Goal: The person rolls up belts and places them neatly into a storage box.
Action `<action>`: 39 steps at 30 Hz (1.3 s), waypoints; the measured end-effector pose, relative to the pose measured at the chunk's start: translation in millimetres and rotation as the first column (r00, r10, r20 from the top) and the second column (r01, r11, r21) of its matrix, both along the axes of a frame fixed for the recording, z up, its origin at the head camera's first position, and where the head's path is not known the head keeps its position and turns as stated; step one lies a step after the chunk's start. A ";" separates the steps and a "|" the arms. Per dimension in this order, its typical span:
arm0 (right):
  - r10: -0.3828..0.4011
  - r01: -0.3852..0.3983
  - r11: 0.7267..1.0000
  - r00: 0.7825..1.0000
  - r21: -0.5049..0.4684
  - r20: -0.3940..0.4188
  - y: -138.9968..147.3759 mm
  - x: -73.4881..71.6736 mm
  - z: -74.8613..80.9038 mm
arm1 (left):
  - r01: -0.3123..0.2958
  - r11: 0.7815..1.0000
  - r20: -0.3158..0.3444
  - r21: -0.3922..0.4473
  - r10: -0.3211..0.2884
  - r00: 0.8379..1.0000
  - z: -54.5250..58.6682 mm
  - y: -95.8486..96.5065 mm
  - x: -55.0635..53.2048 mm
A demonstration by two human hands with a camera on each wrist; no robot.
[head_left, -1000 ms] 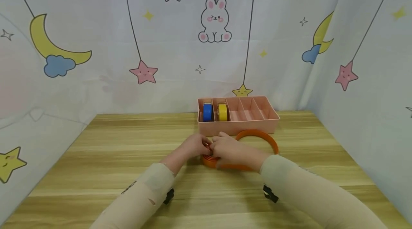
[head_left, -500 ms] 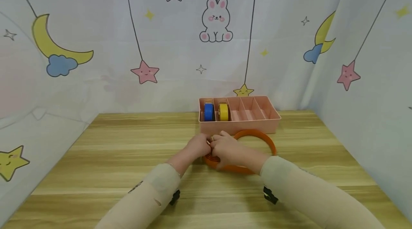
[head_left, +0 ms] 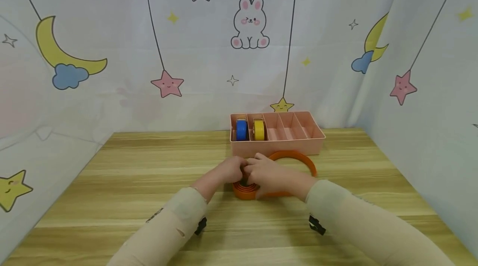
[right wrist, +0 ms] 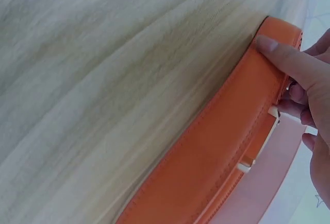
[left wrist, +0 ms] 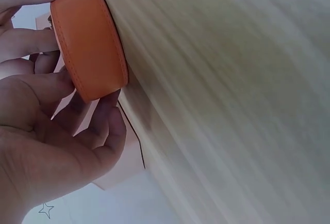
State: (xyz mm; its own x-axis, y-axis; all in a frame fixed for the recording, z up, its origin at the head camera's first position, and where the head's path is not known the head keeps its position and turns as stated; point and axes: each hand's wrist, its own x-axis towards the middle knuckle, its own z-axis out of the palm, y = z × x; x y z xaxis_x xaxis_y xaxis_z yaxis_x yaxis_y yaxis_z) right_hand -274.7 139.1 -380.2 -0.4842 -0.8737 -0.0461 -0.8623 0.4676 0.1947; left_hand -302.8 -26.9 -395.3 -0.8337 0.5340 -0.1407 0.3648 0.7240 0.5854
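An orange belt (head_left: pixel 298 156) with stitched edges stands on its edge on the table, its left end wound into a coil (head_left: pixel 244 195) and the rest looping out to the right. My left hand (head_left: pixel 230 169) grips the coil from the left, fingers curled about its far side in the left wrist view. From the right, my right hand (head_left: pixel 268 174) pinches the coil, with its thumb (right wrist: pixel 278 54) on the outer face and other fingers over the inner turns. A gold metal fitting (right wrist: pixel 246 165) shows along the belt in the right wrist view. The coil's middle is partly hidden by my fingers.
Just behind the hands stands a pink divided box (head_left: pixel 276 148). A rolled blue belt (head_left: pixel 241 129) and a rolled yellow belt (head_left: pixel 259 130) occupy its two left compartments. A patterned curtain (head_left: pixel 201 50) hangs behind the wooden table (head_left: pixel 157 154).
Both hands have kept working at the coil, the fingers shifting over it. The loop on the right has shrunk, its far side drawn slightly left.
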 end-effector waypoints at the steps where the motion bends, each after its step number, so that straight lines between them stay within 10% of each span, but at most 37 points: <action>1: 0.015 -0.015 1.000 1.000 -0.009 -0.008 -0.6 -0.5 -1.0 | 0.000 1.000 0.001 0.005 0.000 1.000 0.1 -0.6 0.0; 11: -0.057 0.059 0.998 0.997 -0.021 0.051 -8.1 -5.5 -10.6 | -0.159 0.980 0.024 0.119 0.157 0.987 -9.8 -5.4 2.2; 19: -0.112 0.112 0.993 0.994 -0.033 0.022 -13.4 -6.7 -12.5 | -0.232 0.971 -0.017 0.060 0.233 0.972 -8.9 -1.2 8.5; 29: -0.065 0.063 0.997 0.997 -0.036 -0.030 -0.4 0.4 -11.5 | -0.185 0.982 -0.019 0.037 0.186 0.982 -5.9 2.2 10.1; 39: -0.051 0.055 0.998 0.995 -0.039 0.090 16.8 -0.5 -2.2 | -0.023 1.000 0.029 0.019 0.022 0.999 -2.7 -1.3 1.2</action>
State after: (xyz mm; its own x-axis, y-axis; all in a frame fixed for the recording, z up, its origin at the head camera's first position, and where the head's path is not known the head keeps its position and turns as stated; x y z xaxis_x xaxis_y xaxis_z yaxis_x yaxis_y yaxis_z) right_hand -275.2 156.0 -382.4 -0.5252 -0.8492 -0.0554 -0.8493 0.5188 0.0976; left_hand -301.6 -28.2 -398.0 -0.8413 0.5180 -0.1546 0.3315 0.7203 0.6093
